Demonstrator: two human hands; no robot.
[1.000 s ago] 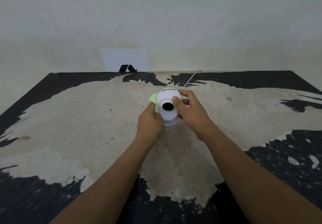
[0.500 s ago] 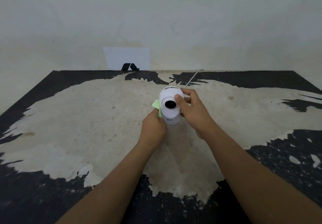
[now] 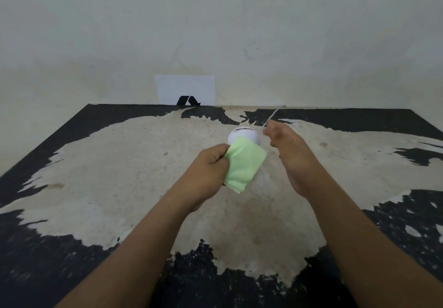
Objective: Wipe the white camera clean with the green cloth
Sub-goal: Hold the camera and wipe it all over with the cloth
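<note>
My left hand (image 3: 208, 168) has its fingers clamped on the green cloth (image 3: 244, 164), draped over the front of the upright white camera (image 3: 243, 135) on the tabletop (image 3: 119, 164). My right hand (image 3: 291, 152), fingers apart, hangs just beside the camera's right flank.

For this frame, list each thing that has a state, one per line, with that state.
white camera: upright on the table, front covered by the cloth
green cloth: draped over the camera's front, gripped at its left edge
left hand: closed on the cloth
right hand: open, off the camera
white cable: running back toward the wall
table: black coating worn away
</note>
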